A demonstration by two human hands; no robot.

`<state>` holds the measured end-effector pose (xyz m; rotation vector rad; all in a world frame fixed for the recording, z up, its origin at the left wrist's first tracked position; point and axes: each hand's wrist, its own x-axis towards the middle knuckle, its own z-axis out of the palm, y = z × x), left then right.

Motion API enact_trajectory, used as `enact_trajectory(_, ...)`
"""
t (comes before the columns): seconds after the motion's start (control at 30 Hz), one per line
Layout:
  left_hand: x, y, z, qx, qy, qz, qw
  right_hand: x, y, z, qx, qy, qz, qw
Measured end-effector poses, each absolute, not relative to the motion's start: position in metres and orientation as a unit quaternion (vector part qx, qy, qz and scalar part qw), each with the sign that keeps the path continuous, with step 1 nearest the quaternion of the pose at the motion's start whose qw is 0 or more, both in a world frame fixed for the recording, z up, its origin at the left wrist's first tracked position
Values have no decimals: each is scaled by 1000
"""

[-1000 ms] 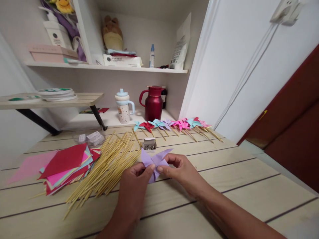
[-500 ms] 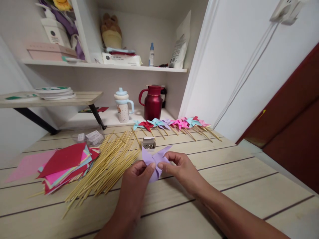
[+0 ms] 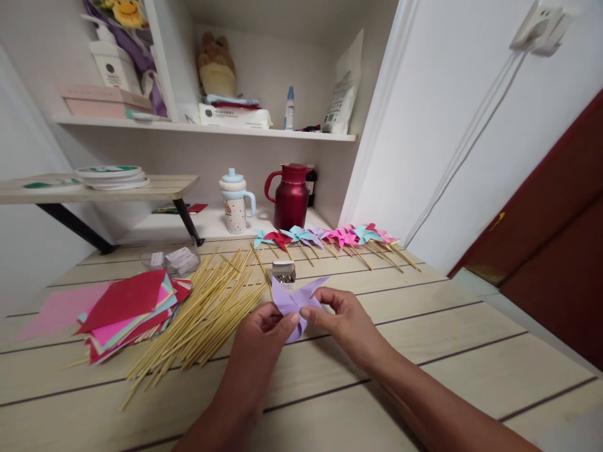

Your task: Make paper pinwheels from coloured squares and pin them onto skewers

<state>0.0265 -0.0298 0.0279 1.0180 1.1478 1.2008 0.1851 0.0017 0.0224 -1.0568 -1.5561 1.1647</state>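
A purple paper pinwheel (image 3: 298, 300) is held between my two hands above the table. My left hand (image 3: 268, 326) pinches its lower left side, thumb near the centre. From the right, my right hand (image 3: 336, 314) grips it with the thumb on the middle and the fingers behind. Whether a pin sits at its centre, I cannot make out. Just beyond the pinwheel stands a small open box (image 3: 283, 272) of shiny metal pins. To the left lies a loose heap of thin wooden sticks (image 3: 202, 314).
Coloured paper squares (image 3: 127, 304) are stacked at the left, beside a clear packet (image 3: 176, 258). Finished pinwheels on sticks (image 3: 342, 236) line the back of the table. Behind them stand a red jug (image 3: 291, 198) and a spotted cup (image 3: 234, 204). A small raised shelf (image 3: 169, 186) holds tape rolls (image 3: 113, 177).
My view has shifted slightly, so the scene sits a little lower and to the right. Both hands keep their hold on the purple pinwheel, with barely any change in the fingers.
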Motion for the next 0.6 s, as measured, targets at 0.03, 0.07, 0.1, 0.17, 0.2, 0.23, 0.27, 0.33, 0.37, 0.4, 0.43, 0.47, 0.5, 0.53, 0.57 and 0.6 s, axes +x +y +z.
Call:
enact_trajectory(0.03,26,-30,28,431,497,509,555,185,1,23,-428,-636,461,446)
enact_trajectory(0.07,26,-30,28,430,506,507,550,184,1,23,-429,-645,450,444)
enact_trajectory(0.1,26,-30,29,429,514,504,546,184,1,23,-430,-652,441,442)
enact_trajectory(0.17,25,-30,30,424,530,499,539,183,1,23,-431,-661,430,438)
enact_trajectory(0.2,25,-29,31,422,537,498,533,183,1,23,-432,-661,430,438)
enact_trajectory(0.23,25,-29,31,421,543,499,528,183,1,22,-433,-660,430,438)
enact_trajectory(0.27,24,-28,32,420,547,501,522,183,1,22,-435,-658,431,438)
enact_trajectory(0.33,24,-27,32,420,548,509,514,183,1,22,-438,-657,427,440)
enact_trajectory(0.37,24,-27,32,419,545,514,513,183,1,22,-439,-658,425,441)
enact_trajectory(0.4,24,-27,31,419,541,517,514,183,1,22,-439,-660,422,440)
enact_trajectory(0.43,24,-27,31,418,538,518,517,184,1,22,-439,-662,420,439)
enact_trajectory(0.47,24,-27,31,418,535,516,522,184,1,22,-438,-664,419,438)
enact_trajectory(0.5,24,-27,31,417,532,515,527,184,1,22,-438,-665,419,436)
enact_trajectory(0.53,25,-28,31,418,531,513,530,184,1,22,-438,-666,418,435)
enact_trajectory(0.57,25,-28,31,420,530,511,531,184,1,22,-440,-667,417,434)
enact_trajectory(0.6,25,-29,31,422,528,512,530,184,0,22,-441,-667,415,434)
